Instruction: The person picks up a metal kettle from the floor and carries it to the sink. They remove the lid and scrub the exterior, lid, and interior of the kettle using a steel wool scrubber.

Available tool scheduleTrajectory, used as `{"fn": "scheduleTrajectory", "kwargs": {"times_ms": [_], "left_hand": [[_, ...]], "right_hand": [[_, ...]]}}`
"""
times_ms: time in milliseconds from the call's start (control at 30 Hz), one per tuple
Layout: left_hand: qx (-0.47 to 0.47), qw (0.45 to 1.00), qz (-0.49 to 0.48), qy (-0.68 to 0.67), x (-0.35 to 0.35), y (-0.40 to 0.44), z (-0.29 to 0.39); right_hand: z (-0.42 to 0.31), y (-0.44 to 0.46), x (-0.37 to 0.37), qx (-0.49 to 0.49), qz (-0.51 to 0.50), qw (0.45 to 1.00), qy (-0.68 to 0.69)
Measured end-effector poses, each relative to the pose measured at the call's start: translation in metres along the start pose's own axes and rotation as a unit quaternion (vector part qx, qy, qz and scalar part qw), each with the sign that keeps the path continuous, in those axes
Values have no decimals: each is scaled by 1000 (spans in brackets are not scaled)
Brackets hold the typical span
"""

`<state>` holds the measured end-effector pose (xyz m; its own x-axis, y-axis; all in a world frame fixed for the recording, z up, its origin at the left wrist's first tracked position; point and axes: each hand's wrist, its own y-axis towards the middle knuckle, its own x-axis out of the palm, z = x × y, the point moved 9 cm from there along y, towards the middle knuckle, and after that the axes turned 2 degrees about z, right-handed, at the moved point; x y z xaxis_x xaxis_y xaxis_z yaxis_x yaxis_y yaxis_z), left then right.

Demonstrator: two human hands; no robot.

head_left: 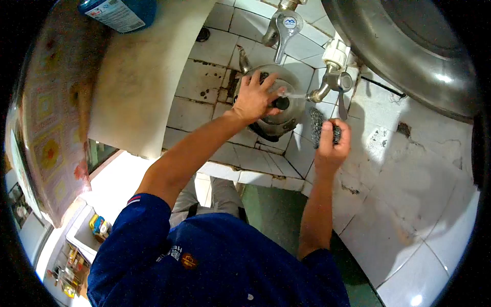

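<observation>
A metal kettle stands in the tiled sink basin, its spout pointing to the far left. My left hand grips it from above, fingers spread across the top beside the black lid knob. Water runs from the right-hand tap onto the kettle and the fingertips. My right hand is closed around a grey steel wool scrubber, raised to the right of the kettle and apart from it. Part of the kettle's top is hidden under my left hand.
Another tap with a lever reaches over the basin's far side. A large metal pan stands at the upper right above the tiled counter. To the left are a pale board and a blue bottle.
</observation>
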<state>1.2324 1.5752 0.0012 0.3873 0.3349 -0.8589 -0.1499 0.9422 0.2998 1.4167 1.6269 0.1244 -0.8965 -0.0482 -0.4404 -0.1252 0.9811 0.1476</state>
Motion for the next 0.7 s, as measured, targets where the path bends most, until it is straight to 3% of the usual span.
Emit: {"fn": "scheduleTrajectory", "kwargs": {"times_ms": [133, 200, 267, 300, 367, 400, 467, 500, 567, 600, 633, 667, 700], "left_hand": [[32, 999, -43, -11, 8, 18, -9], [-8, 999, -44, 19, 5, 20, -14], [-84, 994, -39, 65, 3, 11, -21], [-82, 994, -40, 64, 9, 8, -23], [-65, 980, -26, 188, 17, 2, -27], [-63, 981, -53, 173, 16, 3, -28], [-79, 987, -63, 122, 4, 9, -25], [-90, 991, -76, 68, 4, 7, -21], [-82, 993, -52, 67, 5, 9, -23], [-89, 992, -64, 55, 6, 9, -23], [-99, 991, -78, 44, 8, 6, -24], [-99, 993, -56, 30, 4, 6, -23], [-101, 993, -58, 29, 4, 3, -22]], "right_hand": [[31, -4, 22, 46, 62, 996, -55], [45, -2, 51, -31, 26, 997, -63], [29, -2, 93, -167, -75, 973, -141], [32, -11, 115, -192, -121, 964, -142], [14, -28, 137, -282, -174, 927, -176], [21, -19, 137, -284, -176, 926, -175], [70, 14, 130, -91, -182, 965, -167], [70, 8, 129, -87, -184, 964, -170], [42, -11, 140, -262, -205, 905, -265], [35, -20, 131, -323, -150, 901, -246], [43, -12, 131, -324, -152, 901, -246], [74, 17, 117, -158, -122, 965, -170], [109, 29, 104, 14, -86, 992, -90]]}}
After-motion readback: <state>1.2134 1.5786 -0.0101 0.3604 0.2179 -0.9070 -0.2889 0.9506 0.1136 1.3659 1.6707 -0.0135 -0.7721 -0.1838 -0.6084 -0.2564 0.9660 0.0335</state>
